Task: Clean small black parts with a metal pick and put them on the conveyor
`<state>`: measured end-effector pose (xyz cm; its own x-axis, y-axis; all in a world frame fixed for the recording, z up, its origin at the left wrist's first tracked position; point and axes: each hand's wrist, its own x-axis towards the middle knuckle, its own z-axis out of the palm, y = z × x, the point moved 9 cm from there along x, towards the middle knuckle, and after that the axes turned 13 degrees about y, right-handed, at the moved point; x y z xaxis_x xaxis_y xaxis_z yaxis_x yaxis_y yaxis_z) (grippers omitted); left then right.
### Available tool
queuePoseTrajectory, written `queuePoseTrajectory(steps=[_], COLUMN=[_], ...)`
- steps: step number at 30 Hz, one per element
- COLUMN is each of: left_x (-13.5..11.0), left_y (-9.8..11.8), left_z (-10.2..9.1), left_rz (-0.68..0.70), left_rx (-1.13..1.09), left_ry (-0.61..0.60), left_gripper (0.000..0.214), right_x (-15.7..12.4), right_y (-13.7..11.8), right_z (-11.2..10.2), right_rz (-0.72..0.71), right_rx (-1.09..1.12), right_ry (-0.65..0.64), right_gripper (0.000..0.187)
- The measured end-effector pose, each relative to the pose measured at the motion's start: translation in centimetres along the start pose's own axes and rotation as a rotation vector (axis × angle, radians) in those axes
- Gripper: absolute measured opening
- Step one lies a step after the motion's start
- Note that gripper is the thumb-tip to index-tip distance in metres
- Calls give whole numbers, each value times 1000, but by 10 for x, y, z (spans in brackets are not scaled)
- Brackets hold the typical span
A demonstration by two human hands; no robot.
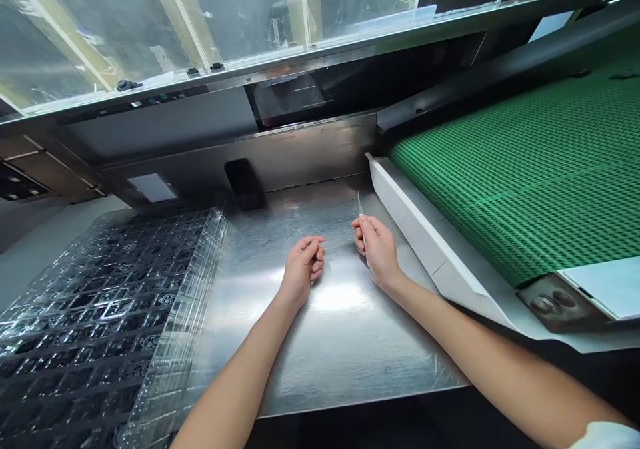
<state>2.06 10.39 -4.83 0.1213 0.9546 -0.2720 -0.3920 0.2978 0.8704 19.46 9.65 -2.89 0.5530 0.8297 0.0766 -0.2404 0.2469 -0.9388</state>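
While the left hand [301,269] lies loosely curled, the right hand [377,249] pinches mid-shaft a thin silvery metal tool [359,204], probably light, stiff and slippery.

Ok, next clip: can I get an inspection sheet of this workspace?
Surface: steel worktop, scuffed, glare in the middle.
Job's things: thin metal tool; stacked clear trays at left, dark parts inside.
Clutter: nothing seen.
Hands: left hand curled shut on the worktop; right hand pinches the tool.
Cables: nothing seen.
Surroundings: green mesh belt at right, white guide beside it, clear panels above.
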Motion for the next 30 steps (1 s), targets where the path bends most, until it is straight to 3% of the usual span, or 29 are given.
queuePoseTrajectory(steps=[5, 10, 20, 30], left_x=[0, 0, -1, -4], left_y=[0, 0, 3, 14], left_z=[0, 2, 0, -1], left_rz=[-15, -20, 73, 186], left_rx=[-13, -8, 57, 77], left_ry=[-5, -28, 38, 124], left_gripper=[46, 41, 49, 58], right_x=[-6, -18, -27, -38], right_y=[-21, -32, -32, -16], right_z=[4, 11, 23, 33], right_rz=[-328, -527, -574, -597], right_rx=[-287, -417, -514, -650], right_ry=[-55, -112, -219, -337], right_gripper=[50, 41, 35, 35])
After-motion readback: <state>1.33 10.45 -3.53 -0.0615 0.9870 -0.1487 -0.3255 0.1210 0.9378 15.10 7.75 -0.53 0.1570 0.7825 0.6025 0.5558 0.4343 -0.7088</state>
